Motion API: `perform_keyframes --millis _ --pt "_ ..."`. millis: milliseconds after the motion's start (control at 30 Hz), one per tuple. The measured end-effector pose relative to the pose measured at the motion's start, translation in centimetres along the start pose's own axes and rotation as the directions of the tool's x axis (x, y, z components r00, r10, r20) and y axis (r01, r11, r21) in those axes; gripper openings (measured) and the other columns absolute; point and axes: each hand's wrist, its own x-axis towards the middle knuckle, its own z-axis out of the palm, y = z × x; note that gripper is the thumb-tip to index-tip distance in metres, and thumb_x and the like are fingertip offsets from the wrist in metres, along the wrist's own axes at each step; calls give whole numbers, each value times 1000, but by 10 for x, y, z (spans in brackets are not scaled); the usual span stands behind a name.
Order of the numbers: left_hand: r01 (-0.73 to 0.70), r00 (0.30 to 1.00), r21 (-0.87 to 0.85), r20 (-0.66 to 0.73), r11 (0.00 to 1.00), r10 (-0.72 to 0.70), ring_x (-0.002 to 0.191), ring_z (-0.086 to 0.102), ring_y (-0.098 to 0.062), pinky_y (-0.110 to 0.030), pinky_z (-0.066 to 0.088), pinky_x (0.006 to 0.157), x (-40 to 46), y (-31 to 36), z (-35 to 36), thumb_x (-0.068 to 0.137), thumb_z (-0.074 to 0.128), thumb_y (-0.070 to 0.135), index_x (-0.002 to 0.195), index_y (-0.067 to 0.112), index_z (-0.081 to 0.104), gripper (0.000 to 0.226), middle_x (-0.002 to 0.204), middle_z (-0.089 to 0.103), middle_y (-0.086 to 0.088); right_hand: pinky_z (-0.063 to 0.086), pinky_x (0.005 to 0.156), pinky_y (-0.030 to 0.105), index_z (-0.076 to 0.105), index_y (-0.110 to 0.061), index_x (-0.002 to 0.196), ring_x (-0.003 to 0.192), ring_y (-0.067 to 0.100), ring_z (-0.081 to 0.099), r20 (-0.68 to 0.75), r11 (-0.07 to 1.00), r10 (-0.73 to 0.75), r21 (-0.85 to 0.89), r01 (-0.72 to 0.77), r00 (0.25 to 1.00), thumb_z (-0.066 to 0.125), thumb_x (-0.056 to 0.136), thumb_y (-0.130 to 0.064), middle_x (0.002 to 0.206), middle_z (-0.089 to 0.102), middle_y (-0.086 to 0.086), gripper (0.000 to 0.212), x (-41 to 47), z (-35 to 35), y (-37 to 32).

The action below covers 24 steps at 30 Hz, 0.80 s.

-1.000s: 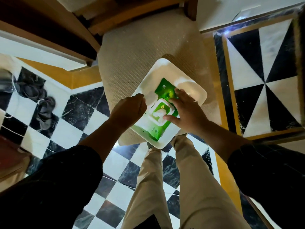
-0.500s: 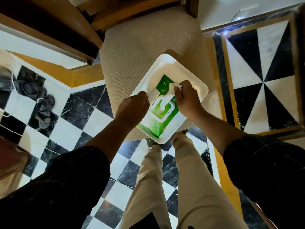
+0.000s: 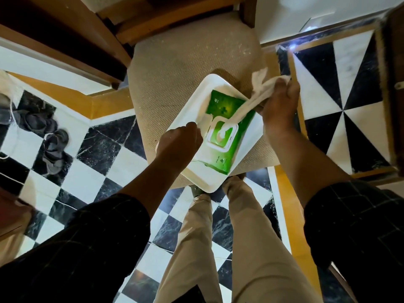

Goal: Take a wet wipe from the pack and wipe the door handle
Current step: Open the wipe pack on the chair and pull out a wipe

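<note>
A green wet wipe pack (image 3: 227, 106) lies in a white tray (image 3: 192, 106) on a beige chair seat (image 3: 179, 68). Its white flip lid (image 3: 204, 124) stands open. My left hand (image 3: 179, 145) is closed at the pack's left edge and holds the lid back. My right hand (image 3: 279, 103) is up and to the right of the pack, pinching a white wet wipe (image 3: 258, 88). The wipe stretches from the fingers down to the pack's opening (image 3: 222, 134), with its tail still inside. No door handle is in view.
The wooden chair frame (image 3: 166, 16) rises behind the seat. Black and white tiles (image 3: 102, 149) with yellow borders cover the floor. Dark sandals (image 3: 52, 147) lie at the left. A wooden edge (image 3: 391, 84) stands at the far right. My beige trouser legs (image 3: 218, 248) are below the tray.
My right hand has gripped a wipe at the opening and pulled it up and to the right, drawing it out of the pack. My left hand stays at the lid.
</note>
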Motion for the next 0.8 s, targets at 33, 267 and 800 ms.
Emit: perform_keyframes --millis 33,267,800 --pt "-4 1000 20 4 1000 4 58 64 -38 -43 56 61 1 1 0 102 33 28 86 5 56 36 65 65 -16 50 96 57 42 -17 108 112 36 58 19 1000 -17 8 16 1000 37 103 -17 116 54 16 7 -1 1 -5" --pt "-32 998 113 50 993 26 57 65 -39 -38 48 55 8 -2 -10 96 47 16 78 4 58 24 62 65 -19 51 89 63 39 -12 138 102 38 64 -26 961 46 275 -37 999 40 98 -33 125 55 20 45 13 -6 -47" --pt "-53 928 322 366 945 -73 142 22 -49 -51 42 103 -13 45 60 99 36 12 144 -7 32 49 158 12 -32 51 98 48 47 -20 127 110 25 62 43 1000 -12 1 12 999 44 100 -30 122 60 10 29 -23 -35 -32"
